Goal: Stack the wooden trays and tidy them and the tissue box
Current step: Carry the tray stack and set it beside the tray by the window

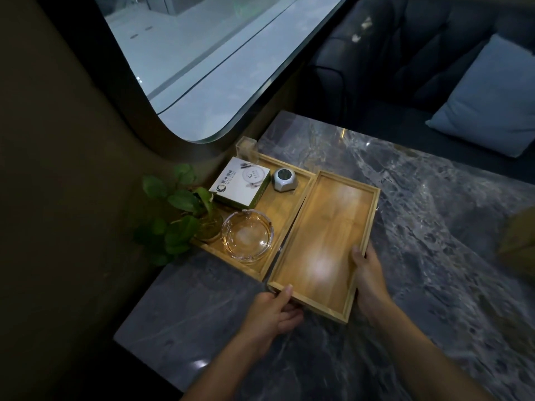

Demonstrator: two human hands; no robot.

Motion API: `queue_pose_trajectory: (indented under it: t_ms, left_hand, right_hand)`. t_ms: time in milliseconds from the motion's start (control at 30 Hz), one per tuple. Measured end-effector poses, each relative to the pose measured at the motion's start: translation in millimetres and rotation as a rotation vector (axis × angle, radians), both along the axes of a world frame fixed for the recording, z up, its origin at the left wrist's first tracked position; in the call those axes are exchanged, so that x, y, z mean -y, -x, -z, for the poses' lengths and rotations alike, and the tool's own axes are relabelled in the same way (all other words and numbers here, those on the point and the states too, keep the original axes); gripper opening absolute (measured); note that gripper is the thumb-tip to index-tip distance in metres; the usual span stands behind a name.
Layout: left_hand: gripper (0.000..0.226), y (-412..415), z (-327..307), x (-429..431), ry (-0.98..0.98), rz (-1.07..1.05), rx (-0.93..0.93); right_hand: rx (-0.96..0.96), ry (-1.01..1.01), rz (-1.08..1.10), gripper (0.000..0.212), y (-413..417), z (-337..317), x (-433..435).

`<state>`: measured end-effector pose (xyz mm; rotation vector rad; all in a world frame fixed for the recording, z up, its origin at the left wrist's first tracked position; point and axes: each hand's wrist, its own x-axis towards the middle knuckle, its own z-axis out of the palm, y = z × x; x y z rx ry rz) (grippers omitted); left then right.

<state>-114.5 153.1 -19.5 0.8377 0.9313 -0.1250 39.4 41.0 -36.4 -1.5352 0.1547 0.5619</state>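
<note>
Two bare forearms end in a left hand (270, 315) and right hand (369, 280) (no sleeves, seemingly no rings in dim light).

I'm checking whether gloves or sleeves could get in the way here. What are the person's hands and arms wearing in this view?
Nothing that shows. The left hand and the right hand are bare, with no gloves, rings or watch visible. Both forearms are uncovered as far as the bottom edge of the picture, so no sleeve or cuff comes into view. The light is dim, so fine details could be missed.
</note>
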Motion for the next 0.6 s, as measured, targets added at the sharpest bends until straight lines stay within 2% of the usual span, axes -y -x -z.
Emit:
queue_pose_trajectory:
  t_ms: [367, 600]
  left_hand:
    - [0.012, -6, 0, -8, 0.035, -0.071, 0.027]
    - [0.017, -5, 2, -10, 0.021, -0.049, 0.034]
  right_hand:
    - [0.038, 0.034, 0.007, 0.045, -1, 6, -9]
    - [0.065, 0.074, 0.005, 0.045, 0, 7, -12]
